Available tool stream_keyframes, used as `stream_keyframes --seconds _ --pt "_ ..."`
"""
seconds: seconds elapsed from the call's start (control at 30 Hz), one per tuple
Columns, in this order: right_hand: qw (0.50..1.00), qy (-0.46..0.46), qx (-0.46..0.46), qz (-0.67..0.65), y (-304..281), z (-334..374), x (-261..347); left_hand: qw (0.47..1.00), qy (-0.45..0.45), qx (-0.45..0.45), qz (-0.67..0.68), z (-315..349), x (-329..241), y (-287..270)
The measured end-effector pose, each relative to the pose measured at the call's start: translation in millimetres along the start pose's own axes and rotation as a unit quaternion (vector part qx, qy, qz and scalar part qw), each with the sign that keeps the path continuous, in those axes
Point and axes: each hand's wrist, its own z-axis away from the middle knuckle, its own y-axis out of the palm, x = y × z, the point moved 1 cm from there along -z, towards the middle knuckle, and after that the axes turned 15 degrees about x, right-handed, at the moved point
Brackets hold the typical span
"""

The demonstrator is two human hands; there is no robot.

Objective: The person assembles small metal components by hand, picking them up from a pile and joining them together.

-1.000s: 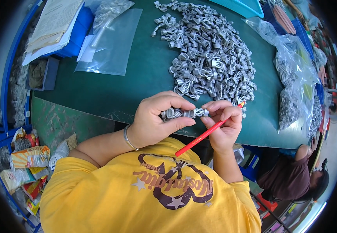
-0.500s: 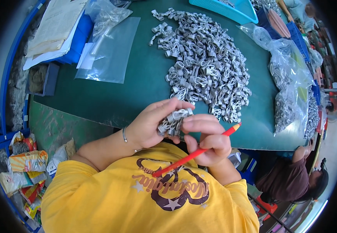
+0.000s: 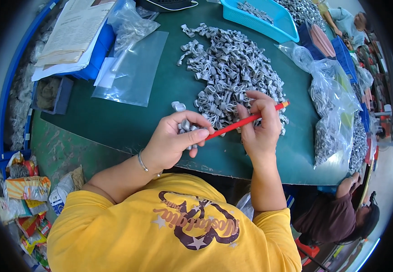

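- Clasping a small bunch of looped, ribbed grey parts [image 3: 186, 124], the left hand [image 3: 164, 141] hovers at the near side of a dark green bench [image 3: 115, 120] in the head view, its grip clamped on the bunch; a single grey part [image 3: 178, 106] shows just beyond the fingers.
- The right hand's [image 3: 263, 131] grip holds a slim red pencil-like stick [image 3: 228, 129], thumb and forefinger parted near the heap of loose grey parts [image 3: 226, 68].
- Only a handful appears taken up; the broad heap is, by its look, largely left.
- Similar parts fill a clear plastic bag [image 3: 334, 113] at right; whether those are done cannot be told.
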Motion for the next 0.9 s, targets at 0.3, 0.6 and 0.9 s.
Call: stream_keyframes --seconds 0.3,0.6,0.9 --pt "1.000 -0.009 -0.013 -0.002 -0.5 -6.4 5.6 0.843 0.146 -0.178 -0.485 -7.1 -68.5 -43.8" --pt "0.996 -0.019 -0.074 0.052 -2.2 -2.3 -3.0 0.677 -0.006 0.000 -0.736 -27.0 -63.0 -61.2" --pt "0.956 0.096 -0.134 -0.244 -17.6 12.0 -21.6 0.684 0.061 -0.036 -0.726 -31.3 -65.8 -64.6"
